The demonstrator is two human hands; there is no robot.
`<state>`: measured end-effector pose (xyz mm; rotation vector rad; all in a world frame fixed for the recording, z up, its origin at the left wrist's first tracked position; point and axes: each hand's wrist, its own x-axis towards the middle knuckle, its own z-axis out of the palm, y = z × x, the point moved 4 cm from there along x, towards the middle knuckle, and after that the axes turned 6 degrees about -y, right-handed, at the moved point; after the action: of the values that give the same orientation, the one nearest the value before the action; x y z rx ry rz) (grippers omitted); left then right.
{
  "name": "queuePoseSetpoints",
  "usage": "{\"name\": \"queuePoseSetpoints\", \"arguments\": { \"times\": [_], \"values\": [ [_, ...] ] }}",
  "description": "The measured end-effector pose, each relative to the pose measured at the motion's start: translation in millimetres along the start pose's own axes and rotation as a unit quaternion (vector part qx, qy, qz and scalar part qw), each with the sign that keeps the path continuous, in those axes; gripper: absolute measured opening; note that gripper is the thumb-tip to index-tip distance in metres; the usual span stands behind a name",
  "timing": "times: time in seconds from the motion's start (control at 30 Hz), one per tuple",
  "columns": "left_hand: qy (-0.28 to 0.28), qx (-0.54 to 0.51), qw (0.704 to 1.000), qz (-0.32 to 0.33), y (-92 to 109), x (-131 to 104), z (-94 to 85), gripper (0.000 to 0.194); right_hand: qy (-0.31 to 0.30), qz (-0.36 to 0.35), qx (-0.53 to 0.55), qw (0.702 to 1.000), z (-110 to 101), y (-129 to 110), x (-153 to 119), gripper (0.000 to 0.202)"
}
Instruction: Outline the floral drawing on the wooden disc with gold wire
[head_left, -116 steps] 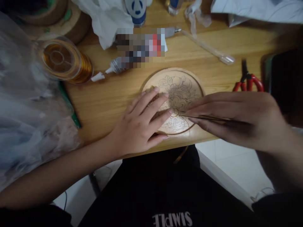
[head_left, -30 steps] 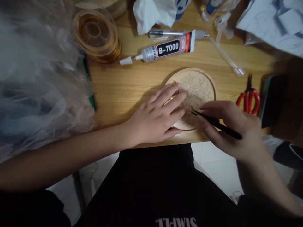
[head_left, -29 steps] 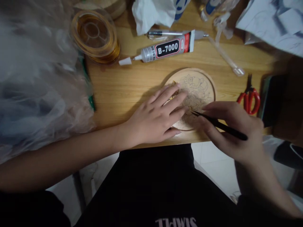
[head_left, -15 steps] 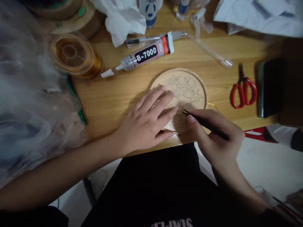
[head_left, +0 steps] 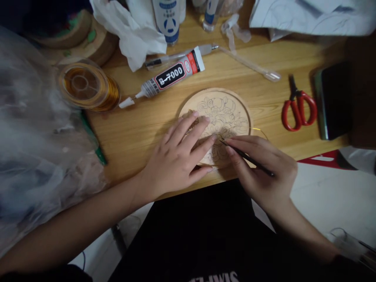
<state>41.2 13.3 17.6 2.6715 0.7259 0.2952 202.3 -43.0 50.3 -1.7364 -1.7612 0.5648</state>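
A round wooden disc (head_left: 219, 102) with a raised rim and a line drawing of flowers lies near the table's front edge. My left hand (head_left: 179, 154) rests across its left side, palm down with the fingers spread. Gold wire shapes (head_left: 192, 126) show partly under those fingers. Between thumb and fingers, my right hand (head_left: 264, 168) holds black tweezers (head_left: 246, 157), their tips at the drawing just right of my left fingertips. A thin gold wire (head_left: 257, 129) sticks out past the disc's right rim. What the tips grip is too small to tell.
Behind the disc lie a B-7000 glue tube (head_left: 173, 74), a pen (head_left: 167, 58) and a clear pipette (head_left: 249, 62). A gold wire spool (head_left: 88, 86) and plastic sheeting (head_left: 44, 137) are left. Red-handled scissors (head_left: 298, 107) and a phone (head_left: 333, 102) are right.
The camera view has shifted slightly. The tweezers now lie at a different slant in my right hand, their tips still at the drawing. My left hand keeps its place on the disc.
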Motion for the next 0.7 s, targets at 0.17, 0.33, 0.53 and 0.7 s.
{"name": "queuePoseSetpoints", "arguments": {
  "times": [0.17,0.33,0.53,0.7],
  "values": [
    [-0.006,0.0,1.0,-0.002,0.5,0.2,0.0,0.049,-0.015,-0.01,-0.009,1.0,-0.9,-1.5,2.6,0.028],
    [-0.004,-0.006,1.0,-0.008,0.5,0.4,-0.2,0.051,-0.032,-0.03,-0.022,0.999,-3.4,-1.6,5.8,0.027],
    [-0.006,-0.01,1.0,-0.007,0.0,0.3,-0.2,0.05,-0.057,-0.071,-0.059,0.994,-6.7,-1.3,7.7,0.025],
    [0.0,-0.008,1.0,-0.001,0.5,0.1,-0.7,0.05,-0.099,-0.115,-0.088,0.984,-10.5,-0.3,11.8,0.025]
  ]
}}
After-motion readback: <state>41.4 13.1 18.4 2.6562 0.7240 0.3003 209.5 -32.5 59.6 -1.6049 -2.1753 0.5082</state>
